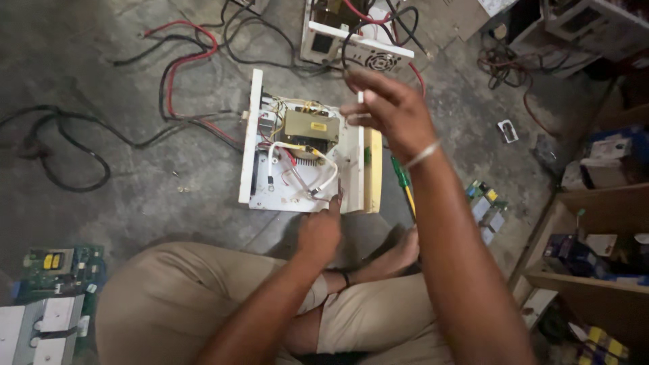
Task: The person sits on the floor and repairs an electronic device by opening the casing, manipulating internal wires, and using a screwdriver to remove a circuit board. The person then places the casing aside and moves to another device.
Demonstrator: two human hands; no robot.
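Far left, a green circuit board (64, 265) lies on the rough grey concrete floor (135, 196), with a white metal bracket piece (37, 331) just below it, and black and red cables (172, 64) loop across the floor above. In the middle sits the opened power unit (307, 152), a white sheet-metal chassis with its cover off, so the insides are bare: a boxy, dull brass-coloured transformer (309, 130) with a yellow label, thin red and yellow leads, and a thick white wire (297, 152) curving over the base plate. That wire's ring end hangs loose, so the wiring looks only partly done, by my read. The left hand (319, 233) is curled, with the index finger stretched out and its tip touching the chassis's near edge; it grips nothing that I can see. The right hand (392, 111) is raised over the unit's right side, fingers loosely bent, pinching a small white stub (360, 97) between fingertips, too small to identify. Just right of the chassis a green-handled screwdriver (403, 182) lies on the floor, untouched. Behind stands a second white unit (355, 44) with a vented panel. Further right are small green boards (485, 203) and wooden shelves (595, 236) with boxes.
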